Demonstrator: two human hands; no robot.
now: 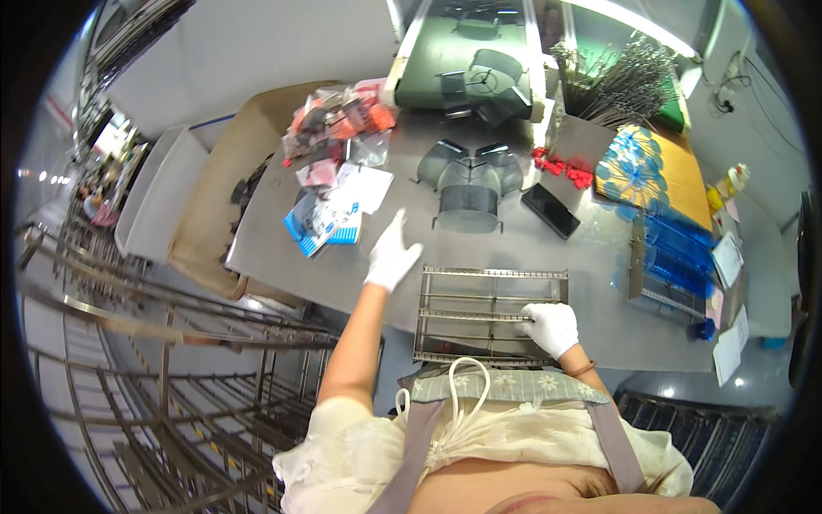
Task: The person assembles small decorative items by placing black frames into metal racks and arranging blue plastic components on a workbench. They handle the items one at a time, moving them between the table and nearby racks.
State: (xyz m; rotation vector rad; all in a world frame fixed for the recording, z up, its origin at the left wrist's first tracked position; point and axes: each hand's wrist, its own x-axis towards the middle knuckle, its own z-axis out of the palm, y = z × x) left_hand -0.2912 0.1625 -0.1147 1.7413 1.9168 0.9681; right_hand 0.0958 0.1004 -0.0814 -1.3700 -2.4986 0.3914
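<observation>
My right hand [552,329], in a white glove, is closed on the right side of a metal wire rack [492,314], which lies at the table's near edge in front of my apron. Reaching over the table to the left of the rack, my gloved left hand [392,254] has its fingers stretched out and holds nothing. Beyond it sits a dark, glossy part with several curved lobes [468,199]. Blue and white printed packets [321,224] and a white paper sheet [366,187] lie to the left of that hand.
A similar dark part [484,81] rests on a green conveyor [419,64]. Around the steel table [591,330] are a phone [550,211], small red pieces [565,169], bagged orange pieces [342,120], thin metal rods [621,86] and a blue-filmed frame [672,257]. Wire racks [163,368] stand left.
</observation>
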